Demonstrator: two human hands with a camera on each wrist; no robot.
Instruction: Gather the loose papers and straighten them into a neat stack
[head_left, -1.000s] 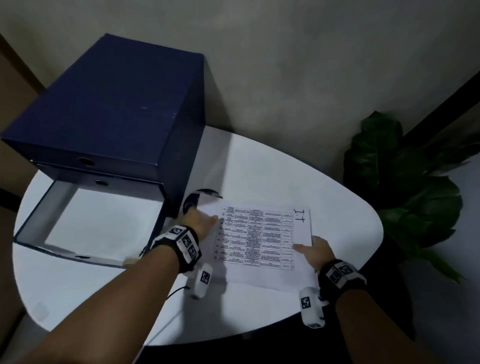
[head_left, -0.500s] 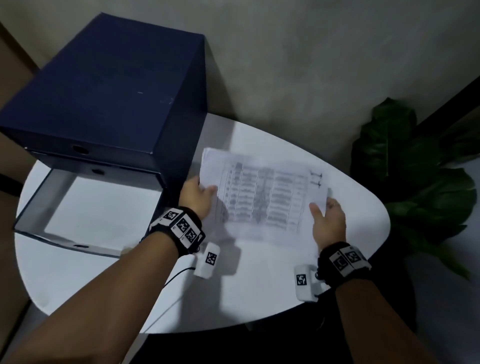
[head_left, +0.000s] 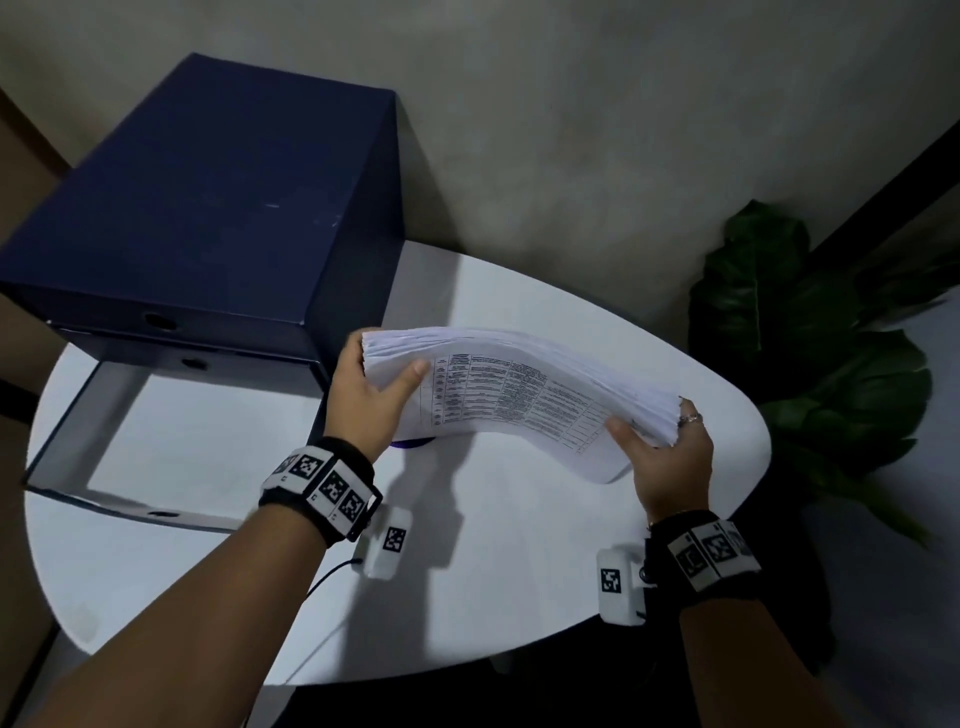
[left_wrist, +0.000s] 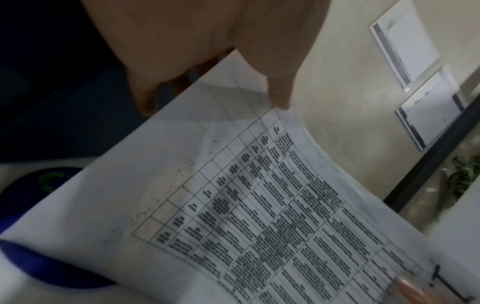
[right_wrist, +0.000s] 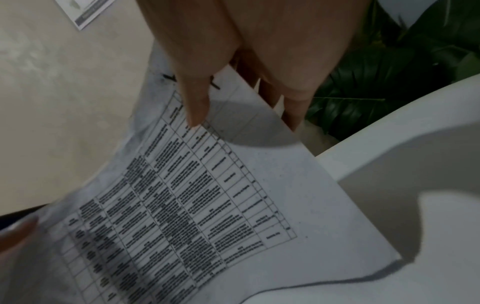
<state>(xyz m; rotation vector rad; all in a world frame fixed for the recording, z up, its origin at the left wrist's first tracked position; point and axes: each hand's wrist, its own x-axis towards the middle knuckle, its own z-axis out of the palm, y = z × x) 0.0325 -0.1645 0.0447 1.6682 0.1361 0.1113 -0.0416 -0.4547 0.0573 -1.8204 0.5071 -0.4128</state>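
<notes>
A plain grey wall (head_left: 597, 130) stood behind a rounded white surface (head_left: 467, 597), and a dark leafy plant (head_left: 810, 332) filled the corner to the right of it. On the left part of the surface sat a dark blue drawer box (head_left: 208, 208), its lower drawer (head_left: 171, 441) pulled out toward the person.

The stack of papers (head_left: 524, 395) was lifted clear of the surface, to the right of the box, held between both hands and sagging in the middle so that it curved downward. The top sheet carried a printed table of small text, too blurred to read. The left hand (head_left: 369, 400) grasped the left end of the stack, thumb laid on the top sheet and fingers wrapped behind the edge. The right hand (head_left: 665, 457) gripped the right end in the same way, thumb on top and fingers curled round the far edge, with a ring on one finger. The edges of the sheets at both ends looked slightly fanned rather than flush.

Beneath the papers, in the left wrist view, a round blue object (left_wrist: 39, 185) lay on the surface, partly hidden by the sheets. Both wrists wore black bands with square printed markers.
</notes>
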